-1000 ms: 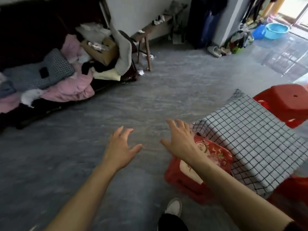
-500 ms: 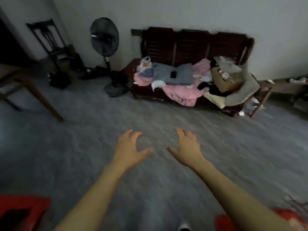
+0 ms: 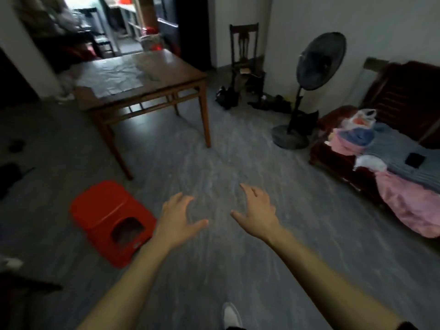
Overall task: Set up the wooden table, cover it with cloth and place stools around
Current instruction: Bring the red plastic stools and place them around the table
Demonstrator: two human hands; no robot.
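1. Two bare hands reach forward over the grey floor, palms down, holding nothing.
2. Left hand: fingers spread and loosely bent, thumb out to the right. Not touching anything.
3. Right hand: same pose, fingers loosely curved, thumb pointing left toward the other hand. Empty, clear of everything.
4. Wooden table stands upright on its legs, well ahead and left of the hands, near a lit doorway. Top carries a pale, wrinkled sheet, possibly plastic or paper; the view is too blurred to tell which.
5. Red stool sits on the floor just left of the left forearm, apart from it, near the table's closest leg but not under the top. Dark oval cut-out in the side facing the camera.
6. Dark wooden chair stands against the far wall, shoes on the floor at its base.
7. Black pedestal fan stands right of the chair, its round base beside the sofa end.
8. Dark red wooden sofa is at the right edge, piled with pink and blue-grey clothing; a small black flat item lies on the grey piece.
9. White shoe toe at the bottom edge, between the forearms.
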